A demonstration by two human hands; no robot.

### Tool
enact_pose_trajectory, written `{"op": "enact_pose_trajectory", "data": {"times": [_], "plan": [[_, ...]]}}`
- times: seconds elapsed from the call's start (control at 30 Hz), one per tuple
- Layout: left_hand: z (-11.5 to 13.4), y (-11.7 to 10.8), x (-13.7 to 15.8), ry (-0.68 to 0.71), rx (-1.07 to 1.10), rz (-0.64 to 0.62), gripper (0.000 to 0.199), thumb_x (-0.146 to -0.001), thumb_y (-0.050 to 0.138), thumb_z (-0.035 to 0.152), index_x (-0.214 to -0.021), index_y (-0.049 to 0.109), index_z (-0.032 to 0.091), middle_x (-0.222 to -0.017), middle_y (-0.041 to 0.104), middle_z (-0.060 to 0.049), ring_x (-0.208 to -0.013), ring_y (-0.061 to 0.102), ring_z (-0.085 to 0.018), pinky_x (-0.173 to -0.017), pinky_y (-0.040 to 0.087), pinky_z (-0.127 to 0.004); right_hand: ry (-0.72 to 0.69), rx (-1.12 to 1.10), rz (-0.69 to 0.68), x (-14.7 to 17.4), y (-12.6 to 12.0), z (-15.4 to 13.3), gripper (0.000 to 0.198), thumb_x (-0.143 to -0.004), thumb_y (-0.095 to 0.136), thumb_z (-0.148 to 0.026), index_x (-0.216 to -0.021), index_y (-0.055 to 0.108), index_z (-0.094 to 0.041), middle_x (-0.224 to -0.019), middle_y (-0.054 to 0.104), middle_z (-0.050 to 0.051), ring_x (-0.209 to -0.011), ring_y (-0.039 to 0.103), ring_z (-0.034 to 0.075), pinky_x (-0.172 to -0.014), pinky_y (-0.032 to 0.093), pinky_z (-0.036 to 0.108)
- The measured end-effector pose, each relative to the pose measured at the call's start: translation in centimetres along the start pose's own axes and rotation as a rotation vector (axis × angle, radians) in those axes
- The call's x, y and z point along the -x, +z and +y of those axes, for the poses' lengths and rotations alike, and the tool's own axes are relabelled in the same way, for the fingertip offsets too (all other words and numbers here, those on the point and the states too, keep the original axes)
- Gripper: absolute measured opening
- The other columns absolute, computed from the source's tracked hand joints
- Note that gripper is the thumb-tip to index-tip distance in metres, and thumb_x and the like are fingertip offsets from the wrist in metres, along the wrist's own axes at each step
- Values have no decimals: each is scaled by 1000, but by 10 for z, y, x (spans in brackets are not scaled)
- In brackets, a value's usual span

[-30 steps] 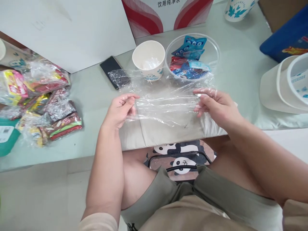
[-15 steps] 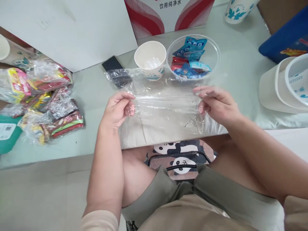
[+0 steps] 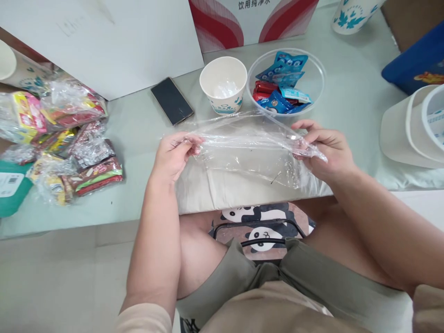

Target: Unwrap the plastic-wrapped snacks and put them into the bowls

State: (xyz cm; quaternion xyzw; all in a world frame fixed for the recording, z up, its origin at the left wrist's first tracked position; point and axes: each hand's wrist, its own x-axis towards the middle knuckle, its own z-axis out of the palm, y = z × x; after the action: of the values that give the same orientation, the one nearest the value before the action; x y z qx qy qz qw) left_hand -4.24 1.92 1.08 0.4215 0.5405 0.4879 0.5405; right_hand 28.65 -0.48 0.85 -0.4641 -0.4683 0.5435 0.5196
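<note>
A clear plastic bag (image 3: 249,159) stretches between my two hands, just above the table's front edge. My left hand (image 3: 176,155) pinches its left end between thumb and fingers. At the other end, my right hand (image 3: 324,150) grips the bag, and a gathered fold lies across those fingers. Beyond the bag stands a paper cup (image 3: 224,83) with crumpled clear plastic inside. Touching or nearly touching the cup on its right is a clear plastic bowl (image 3: 321,88) of blue and red snack packets (image 3: 277,101).
A phone (image 3: 172,101) lies left of the cup. Wrapped snacks (image 3: 93,175) are heaped at the left, near a green container (image 3: 14,187). White buckets (image 3: 395,125) and a blue package (image 3: 416,60) stand at the right. Large boxes (image 3: 138,41) line the back.
The bag's far part has been drawn in and folded toward my right hand, uncovering the phone. My right hand has shifted slightly right. The camera view has moved a little.
</note>
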Motion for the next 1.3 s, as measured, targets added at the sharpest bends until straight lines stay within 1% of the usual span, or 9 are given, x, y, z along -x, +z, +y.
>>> {"op": "enact_pose_trajectory", "data": {"times": [0.23,0.37,0.57,0.73,0.87,0.9,1.03,1.17,1.3], "plan": [[0,-1,3,30,128,-61,29,-65,61,2,-78,81,19,-87,78,-4,-87,73,-15,-74,54,-23,31,-181,34,-1,1,-1,11,-63,76,-12,-60,73,-22,-106,69,3,-57,60,9,-54,51,31],[4,0,5,26,281,-88,21,-76,58,18,-80,79,20,-94,79,-6,-97,76,-21,-87,59,-32,102,-241,52,1,2,-8,19,-54,76,-13,-46,59,-19,-100,70,2,-64,65,12,-55,53,27],[4,1,-6,-209,235,-7,46,-95,55,52,-71,72,17,-68,72,-6,-64,73,-18,-56,56,-26,108,-154,8,2,0,-11,29,-58,74,-15,-44,49,-16,-102,68,3,-58,59,9,-52,45,27],[2,2,-5,-158,128,-16,12,-72,83,21,-77,72,17,-77,74,-3,-74,74,-16,-66,61,-23,88,-38,-26,0,-1,-7,33,-73,68,-38,-47,58,-22,-81,62,12,-87,62,26,-74,54,43],[6,3,1,-71,113,-94,36,-61,86,8,-92,72,20,-99,74,-3,-95,75,-18,-84,64,-29,161,36,73,0,4,-7,27,-74,74,-40,-59,65,-20,-86,62,9,-71,54,16,-63,49,33],[6,3,1,-64,115,-102,42,-58,86,6,-94,72,21,-107,72,-3,-94,75,-18,-82,64,-28,169,60,88,0,5,-7,15,-70,80,-31,-71,69,-21,-93,63,6,-68,51,12,-60,47,29],[8,2,1,-51,76,-76,55,-51,82,4,-101,72,24,-130,65,-3,-81,71,-13,-62,56,-19,197,65,16,0,4,1,62,-59,85,-16,-115,63,-32,-107,62,-2,-63,51,7,-57,49,25],[10,-1,2,-44,18,-65,57,-51,77,3,-104,74,25,-132,65,-5,-71,64,-9,-45,38,-16,271,96,-4,-3,-4,9,69,-58,86,-13,-120,61,-29,-105,69,-1,-64,54,8,-59,52,24],[13,-5,4,-56,11,-104,62,-48,75,2,-105,75,26,-134,64,-5,-70,59,-9,-43,32,-17,299,215,-35,-3,-10,8,49,-65,84,-16,-110,67,-23,-88,73,1,-70,61,13,-58,50,25]]}}
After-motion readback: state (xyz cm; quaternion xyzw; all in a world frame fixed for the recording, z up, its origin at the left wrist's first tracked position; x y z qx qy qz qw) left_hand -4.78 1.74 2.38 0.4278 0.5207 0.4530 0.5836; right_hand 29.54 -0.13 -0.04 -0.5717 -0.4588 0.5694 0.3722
